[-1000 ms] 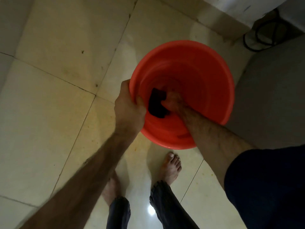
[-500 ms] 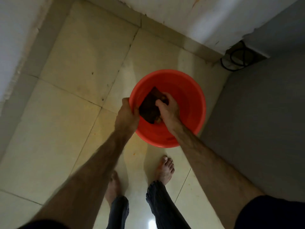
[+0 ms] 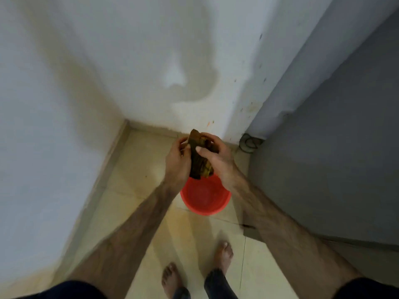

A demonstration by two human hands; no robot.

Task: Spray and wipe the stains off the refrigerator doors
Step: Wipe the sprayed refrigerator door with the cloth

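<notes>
A dark brown wet cloth hangs bunched between both my hands, held above a red bucket that stands on the tiled floor. My left hand grips the cloth's left side. My right hand is wrapped around its upper right part, thumb across the front. The grey refrigerator side rises on my right. No spray bottle is in view.
A white stained wall forms a corner ahead and to the left. A coiled black cable lies on the floor behind the refrigerator. My bare feet stand on beige tiles just behind the bucket.
I have risen from the bucket. My left hand let go of the rim and joined my right hand on the cloth, which has come up out of the bucket.
</notes>
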